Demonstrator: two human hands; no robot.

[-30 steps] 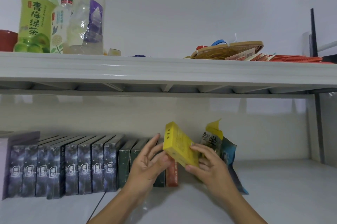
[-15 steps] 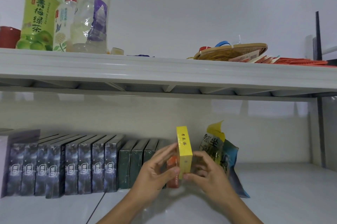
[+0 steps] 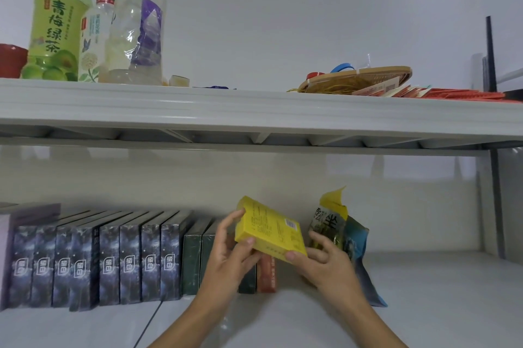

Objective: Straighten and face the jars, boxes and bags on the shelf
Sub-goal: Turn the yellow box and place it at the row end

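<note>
Both hands, left hand [image 3: 229, 257] and right hand [image 3: 325, 265], pinch tilted yellow box [image 3: 268, 229], barcode showing.

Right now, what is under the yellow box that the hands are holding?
Under the yellow box stands a reddish-brown box, upright on the lower shelf. The box and left hand cover its top.

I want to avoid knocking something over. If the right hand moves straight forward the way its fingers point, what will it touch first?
Probably the snack bag just beyond the right hand, which grips the yellow box; depth is unclear.
</note>
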